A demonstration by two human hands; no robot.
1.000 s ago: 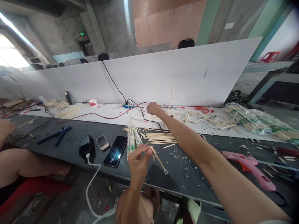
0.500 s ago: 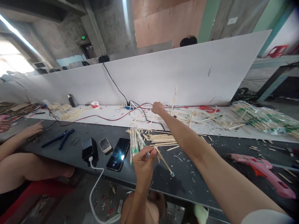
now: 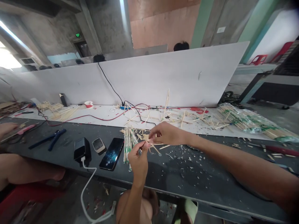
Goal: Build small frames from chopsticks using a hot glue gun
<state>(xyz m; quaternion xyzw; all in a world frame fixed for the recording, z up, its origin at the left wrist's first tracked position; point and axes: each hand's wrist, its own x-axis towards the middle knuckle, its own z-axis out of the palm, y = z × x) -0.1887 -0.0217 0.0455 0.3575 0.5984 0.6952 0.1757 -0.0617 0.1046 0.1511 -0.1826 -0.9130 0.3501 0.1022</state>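
My left hand [image 3: 139, 158] is closed in a pinch on a thin wooden stick [image 3: 156, 150] with a clear glue-like blob at its lower end. My right hand [image 3: 167, 133] has its fingertips pressed together at my left fingertips, above the bench. Whatever lies between the right fingers is too small and hidden to make out. Just behind both hands lie cut wooden sticks [image 3: 142, 136]. Left of them is a bundle of sticks in clear and green wrapping [image 3: 127, 146].
A phone [image 3: 112, 154], a small square device [image 3: 98, 145], a black power bank [image 3: 81, 147] with a white cable and blue pliers [image 3: 50, 138] lie to the left. Bagged sticks [image 3: 240, 119] sit at right. A co-worker's hand [image 3: 8, 128] is near a pink glue gun [image 3: 26, 129].
My right hand has come back from the white strip at the panel to meet my left hand. The view has shifted slightly right. The right-hand pink glue gun is no longer visible.
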